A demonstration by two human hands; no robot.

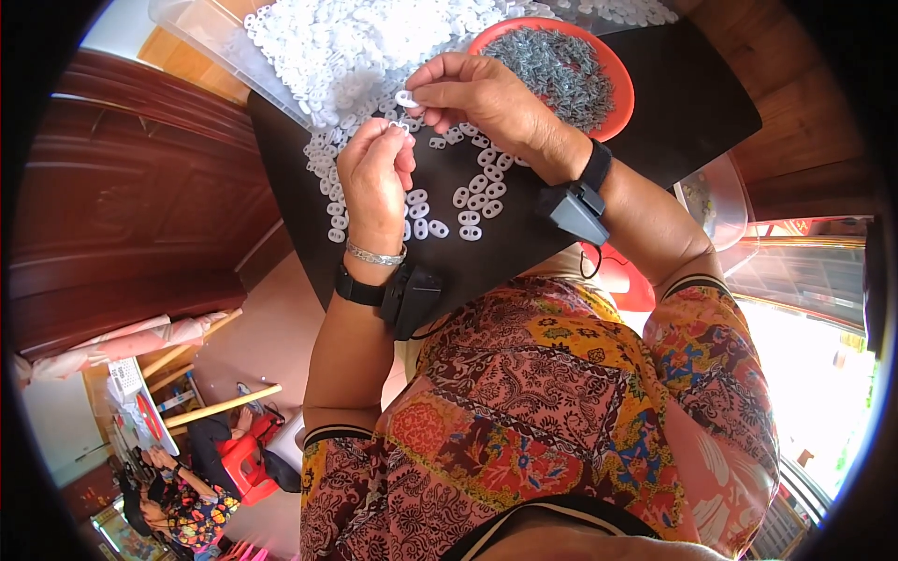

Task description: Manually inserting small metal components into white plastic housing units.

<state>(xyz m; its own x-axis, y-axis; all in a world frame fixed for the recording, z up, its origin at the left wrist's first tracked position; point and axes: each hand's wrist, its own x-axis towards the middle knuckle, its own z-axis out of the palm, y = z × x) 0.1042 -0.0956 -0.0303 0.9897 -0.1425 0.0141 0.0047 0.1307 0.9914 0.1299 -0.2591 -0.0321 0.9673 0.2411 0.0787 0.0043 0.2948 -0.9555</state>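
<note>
My right hand (472,93) pinches a small white oval plastic piece with two holes (405,98) between thumb and fingers. Just below and left of it, my left hand (376,173) is closed at the fingertips on another small white plastic piece (399,125); its shape is partly covered by the fingers. The two pieces are close together, with a small gap between them. Around both hands, many like white two-hole pieces (477,201) lie on the dark tabletop (552,224). Beyond my hands rises a large heap of the white pieces (365,42).
An orange-red bowl (625,89) of small grey metal screws or pins (561,75) stands right of the heap. A clear plastic bin (220,47) edges the heap at left. Brown panelled doors (122,196) flank the table. Another person (178,500) sits at lower left near a red stool (248,467).
</note>
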